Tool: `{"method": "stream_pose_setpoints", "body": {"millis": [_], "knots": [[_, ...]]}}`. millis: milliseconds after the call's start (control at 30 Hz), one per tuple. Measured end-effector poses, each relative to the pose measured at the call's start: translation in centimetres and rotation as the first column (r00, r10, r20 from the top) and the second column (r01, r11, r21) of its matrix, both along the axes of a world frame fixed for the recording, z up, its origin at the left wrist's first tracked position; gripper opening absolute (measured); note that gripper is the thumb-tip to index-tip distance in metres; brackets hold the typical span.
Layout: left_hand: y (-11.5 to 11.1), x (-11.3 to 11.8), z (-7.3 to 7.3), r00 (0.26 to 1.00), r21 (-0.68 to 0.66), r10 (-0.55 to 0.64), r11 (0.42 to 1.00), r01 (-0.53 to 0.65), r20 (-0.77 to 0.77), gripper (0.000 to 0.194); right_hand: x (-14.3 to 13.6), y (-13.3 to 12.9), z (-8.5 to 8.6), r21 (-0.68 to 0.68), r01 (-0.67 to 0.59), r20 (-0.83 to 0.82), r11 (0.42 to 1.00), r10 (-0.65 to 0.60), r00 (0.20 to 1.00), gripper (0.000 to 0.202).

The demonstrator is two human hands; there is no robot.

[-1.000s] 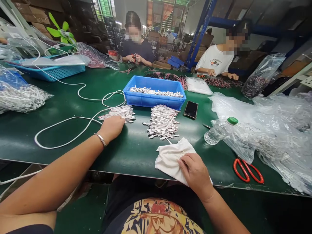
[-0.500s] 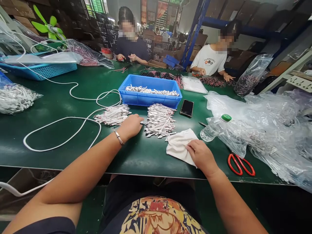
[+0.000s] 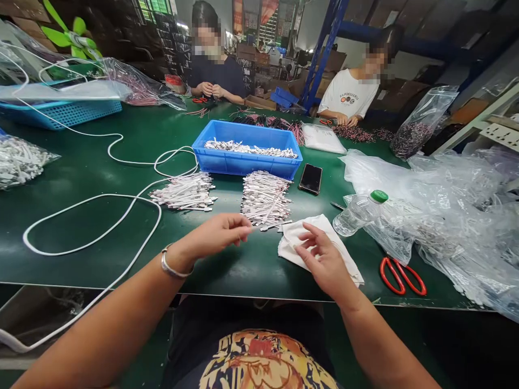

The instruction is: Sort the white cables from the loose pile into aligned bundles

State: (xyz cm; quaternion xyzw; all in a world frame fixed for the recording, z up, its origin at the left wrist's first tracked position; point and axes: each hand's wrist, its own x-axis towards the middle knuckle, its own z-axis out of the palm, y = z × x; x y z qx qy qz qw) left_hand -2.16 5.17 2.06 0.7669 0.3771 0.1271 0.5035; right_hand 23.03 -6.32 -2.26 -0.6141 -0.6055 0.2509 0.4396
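My left hand (image 3: 221,233) is raised over the near part of the table, thumb and fingers pinched around something small and pale that I cannot make out. Above the white cloth (image 3: 294,246) hovers my right hand (image 3: 320,256), its fingers apart and nothing in them. Beyond my hands lie two piles of short white cable pieces, a left pile (image 3: 184,192) and a right pile (image 3: 266,199). Behind them stands a blue bin (image 3: 247,162) holding more of these white pieces.
A phone (image 3: 311,178), a clear bottle (image 3: 357,213), red-handled scissors (image 3: 401,275) and plastic bags (image 3: 458,216) lie to the right. A white cord (image 3: 93,202) loops across the left of the green table (image 3: 227,275). Two people sit across the table.
My left hand has moved back from between the two piles towards me. My right hand has lifted off the cloth and opened; the cloth is spread wider to the right.
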Motion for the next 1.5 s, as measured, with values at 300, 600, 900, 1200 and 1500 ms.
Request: {"method": "stream_pose_setpoints", "body": {"millis": [300,600,900,1200,1500], "knots": [[-4.5,-0.4,0.1,0.98,-0.29,0.102,0.956,-0.048,0.174,0.036,-4.0,0.2,0.7,-0.152,-0.221,-0.356,0.963,0.156,0.922,0.019],[-6.1,-0.6,-2.0,0.913,-0.29,0.288,0.935,-0.204,0.288,0.03,-4.0,-0.6,1.2,-0.251,-0.195,-0.407,0.948,0.079,0.91,0.028],[-6.3,-0.8,-2.2,0.91,-0.312,0.304,0.926,-0.213,0.28,0.023,-3.6,-1.6,1.4,-0.112,-0.131,-0.384,0.985,0.078,0.92,0.015],[-6.5,-0.7,-2.1,0.882,-0.599,0.375,0.788,-0.14,0.286,0.027,-3.6,-1.5,1.7,-0.252,-0.193,-0.427,0.948,0.07,0.902,0.029],[-6.3,-0.8,-2.7,0.892,-0.559,0.385,0.805,-0.2,0.236,0.029,-3.4,-0.7,1.6,-0.291,-0.187,-0.293,0.938,0.098,0.951,0.032]]}}
